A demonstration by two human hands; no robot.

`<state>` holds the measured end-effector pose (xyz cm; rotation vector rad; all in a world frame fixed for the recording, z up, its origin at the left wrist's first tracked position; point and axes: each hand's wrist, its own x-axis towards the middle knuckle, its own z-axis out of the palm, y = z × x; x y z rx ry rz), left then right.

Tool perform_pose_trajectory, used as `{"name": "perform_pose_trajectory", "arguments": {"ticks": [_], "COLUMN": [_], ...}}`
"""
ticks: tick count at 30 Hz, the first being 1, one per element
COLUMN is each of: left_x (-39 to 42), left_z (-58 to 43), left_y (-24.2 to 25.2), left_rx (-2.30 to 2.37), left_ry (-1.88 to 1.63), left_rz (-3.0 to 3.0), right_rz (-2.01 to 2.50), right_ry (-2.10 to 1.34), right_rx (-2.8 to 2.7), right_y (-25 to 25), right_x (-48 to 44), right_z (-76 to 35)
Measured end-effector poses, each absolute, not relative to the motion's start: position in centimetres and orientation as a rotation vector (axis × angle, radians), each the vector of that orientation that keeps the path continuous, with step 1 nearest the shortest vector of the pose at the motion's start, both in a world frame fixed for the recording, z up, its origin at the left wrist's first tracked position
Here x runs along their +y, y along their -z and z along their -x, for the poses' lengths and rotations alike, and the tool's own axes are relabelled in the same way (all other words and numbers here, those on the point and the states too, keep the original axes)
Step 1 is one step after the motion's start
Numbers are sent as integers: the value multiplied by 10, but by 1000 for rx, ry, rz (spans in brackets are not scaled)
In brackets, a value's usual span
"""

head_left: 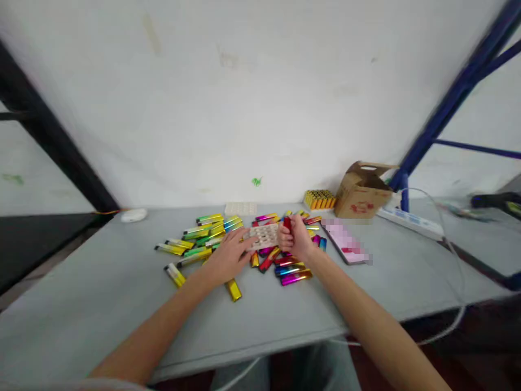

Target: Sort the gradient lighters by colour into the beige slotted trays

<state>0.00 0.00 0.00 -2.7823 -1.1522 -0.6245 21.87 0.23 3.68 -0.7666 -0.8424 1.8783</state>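
Note:
My left hand (pixel 232 252) grips the left end of a small white tray with rows of holes (pixel 266 236), the thumb on its near side and fingers on its far side. Upright in the closed fist of my right hand (pixel 296 238) is a red lighter (pixel 287 223), just past the tray's right end. Shiny yellow and green lighters (pixel 203 231) lie loose to the left. Around the tray's right side are red, blue and purple lighters (pixel 291 269). One gold lighter (pixel 233 290) lies nearer to me, below my left wrist.
A second white tray (pixel 241 208) lies by the wall. To the back right stand a block of yellow lighters (pixel 319 199) and an open cardboard box (pixel 362 193). A pink phone-like slab (pixel 345 241), a power strip (pixel 411 221) and a white cable (pixel 463 282) are at the right.

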Motion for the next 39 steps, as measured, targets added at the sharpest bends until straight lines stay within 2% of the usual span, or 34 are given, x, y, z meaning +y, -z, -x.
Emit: {"name": "perform_pose_trajectory", "arguments": {"ticks": [19,28,39], "left_x": [-2,-2,-2], "left_z": [0,0,1], "left_y": [-4,-3,-1], "left_rx": [-1177,-1183,-1172], "left_ry": [625,612,631], "left_rz": [2788,2796,2804], "right_rz": [776,690,560], "right_ry": [-1911,-1794,-1927], "right_rx": [-894,-886,-733], "right_y": [-42,-39,-38], "right_x": [-5,-5,-5], "right_z": [-214,-214,-219]}}
